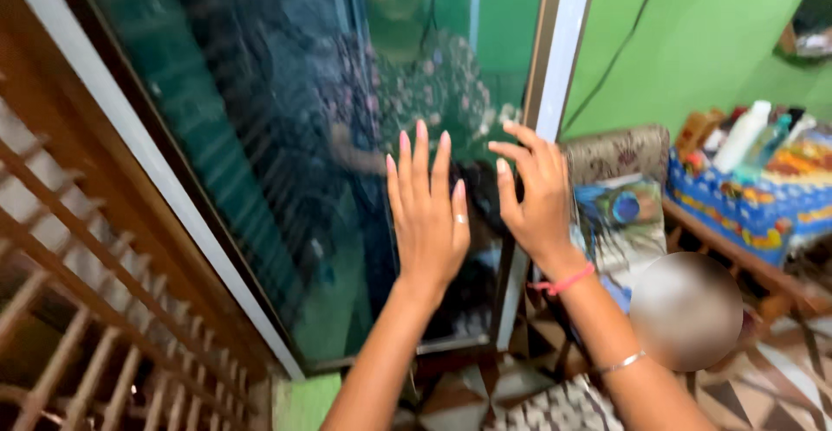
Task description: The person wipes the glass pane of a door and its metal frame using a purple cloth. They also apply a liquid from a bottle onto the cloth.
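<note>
My left hand point(426, 223) lies flat and wide open on the big dark glass pane in its pale metal frame point(260, 136), holding nothing. My right hand point(536, 197), fingers spread, empty, rests at the frame edge. I judge the pane is only being pushed, not yet moved far; low bench with bottles point(754, 214) stands right.

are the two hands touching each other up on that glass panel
Apart. The head view shows a strip of dark glass panel between the left hand and the right hand; their fingers do not meet or overlap.
</note>
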